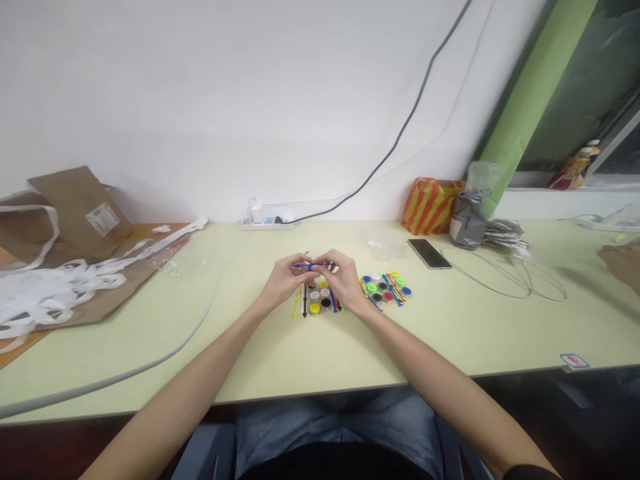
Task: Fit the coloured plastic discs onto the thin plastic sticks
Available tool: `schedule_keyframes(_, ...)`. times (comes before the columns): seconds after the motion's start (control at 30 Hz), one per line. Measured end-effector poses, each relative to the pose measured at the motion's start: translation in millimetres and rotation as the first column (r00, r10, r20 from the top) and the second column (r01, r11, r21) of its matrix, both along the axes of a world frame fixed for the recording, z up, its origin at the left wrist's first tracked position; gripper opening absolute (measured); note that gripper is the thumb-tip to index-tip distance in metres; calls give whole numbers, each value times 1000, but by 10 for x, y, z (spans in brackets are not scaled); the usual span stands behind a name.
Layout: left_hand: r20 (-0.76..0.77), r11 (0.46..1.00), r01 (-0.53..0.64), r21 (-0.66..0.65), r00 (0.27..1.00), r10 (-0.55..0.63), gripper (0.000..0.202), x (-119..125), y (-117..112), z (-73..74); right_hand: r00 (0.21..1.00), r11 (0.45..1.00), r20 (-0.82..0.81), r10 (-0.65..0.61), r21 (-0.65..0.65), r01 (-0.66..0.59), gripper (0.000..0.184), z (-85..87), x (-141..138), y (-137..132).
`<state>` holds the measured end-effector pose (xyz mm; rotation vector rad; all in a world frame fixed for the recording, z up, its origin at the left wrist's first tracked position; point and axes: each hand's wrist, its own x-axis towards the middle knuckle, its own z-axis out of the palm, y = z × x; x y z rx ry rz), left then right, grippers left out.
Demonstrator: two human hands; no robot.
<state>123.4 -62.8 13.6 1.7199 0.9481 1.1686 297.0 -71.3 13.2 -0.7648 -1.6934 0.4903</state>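
Above the table's middle, my left hand (283,281) and my right hand (345,280) meet, fingers closed in a pinch. Between their fingertips is a thin blue plastic arrow (311,266), held level from side to side. Just below them lie several small round pieces with coloured tops, among them a yellow round piece (315,309) and a black round piece (326,304). A black arrow (305,303) and a yellow arrow (296,304) lie to their left. My fingers hide part of this group. Beside my right wrist is a second group with a red round piece (388,297) and several coloured sticks.
A phone (429,254), a thin cable (500,291) and a striped bag (425,205) are at the right. A power strip (267,225) sits by the wall. White strips (75,287) and brown paper (83,207) pile up left; a grey cable (150,363) crosses the table.
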Motion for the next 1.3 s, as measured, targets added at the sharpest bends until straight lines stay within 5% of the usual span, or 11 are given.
schedule_keyframes(0.27,140,997,4,-77,990,7,48,18,12,-2,996,1000,-83,16,-22,-17,12,-16,-1,40)
schedule_keyframes(0.67,47,997,48,-60,998,-45,44,-20,-4,56,1000,992,-6,-10,123,10,24,-49,-36,4)
schedule_keyframes(1.3,131,993,45,-107,991,-31,46,11,-24,78,1000,994,-16,-19,106,20,15,-30,-25,-20)
